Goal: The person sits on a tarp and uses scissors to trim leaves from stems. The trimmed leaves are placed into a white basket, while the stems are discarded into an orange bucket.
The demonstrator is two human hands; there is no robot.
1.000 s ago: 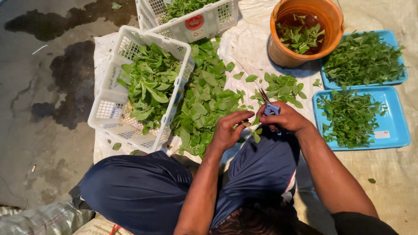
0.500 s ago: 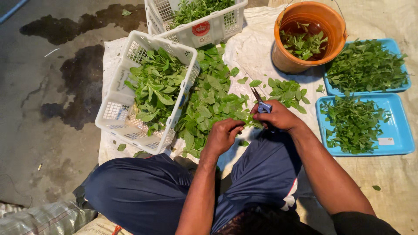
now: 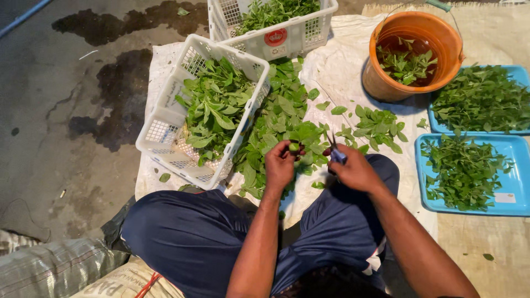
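My left hand [image 3: 280,164] is closed around a small green sprig [image 3: 294,147], pinched at the fingertips just above my knees. My right hand [image 3: 353,172] grips small scissors [image 3: 335,152] (blue handles, dark blades pointing up), just right of the sprig and almost touching the left hand.

I take the loose leaf pile [image 3: 281,129] on the white sheet [image 3: 337,72] as my landmark. Both hands hover at its near edge. Left of the pile, touching it, a white crate [image 3: 165,138] lies tilted, full of leaves. Beyond the pile stands a second white crate [image 3: 287,36], also holding greens. Right of the pile a smaller heap of cut leaves [image 3: 375,126] lies on the sheet. Farther right and beyond sits an orange bucket [image 3: 386,83] with leaves in water. Well right of the pile are two blue trays, the far tray [image 3: 519,72] and the near tray [image 3: 513,182], each heaped with sprigs. Left of everything is wet concrete floor [image 3: 66,110].
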